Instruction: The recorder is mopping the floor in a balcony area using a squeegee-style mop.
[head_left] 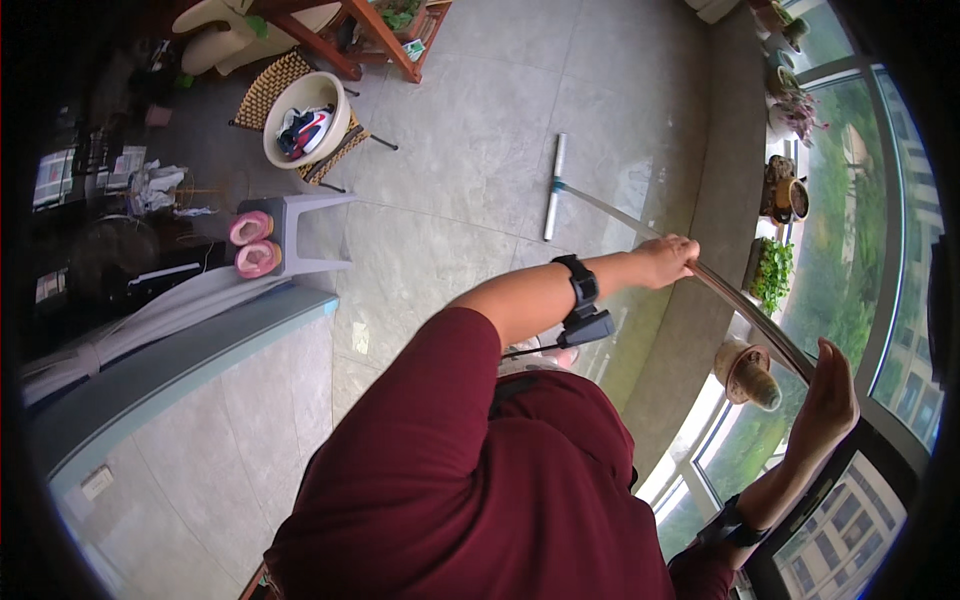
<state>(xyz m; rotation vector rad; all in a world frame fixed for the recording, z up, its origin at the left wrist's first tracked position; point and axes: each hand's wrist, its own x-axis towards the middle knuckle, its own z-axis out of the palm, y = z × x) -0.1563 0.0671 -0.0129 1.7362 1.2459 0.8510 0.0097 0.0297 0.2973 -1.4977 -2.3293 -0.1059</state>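
Note:
A long-handled floor squeegee (pixel 556 190), with a narrow pale bar and a blue joint, rests on the grey tiled floor ahead of me. Its metal pole slants back to the right, toward the windows. My left hand (pixel 667 261) is closed around the middle of the pole, palm down. Higher up, close to the window, my right hand (pixel 826 400) curls against the pole's upper part; some of its fingers are hidden behind the palm. Each wrist wears a black strap, and a small black device hangs at the left one.
Along the right, a window ledge carries potted plants, including a green leafy one (pixel 774 274) and a cactus pot (pixel 745 372). On the left stand a woven stool under a basin (pixel 308 118) of shoes, a grey plastic stool (pixel 305 235) with pink slippers, and a low wall.

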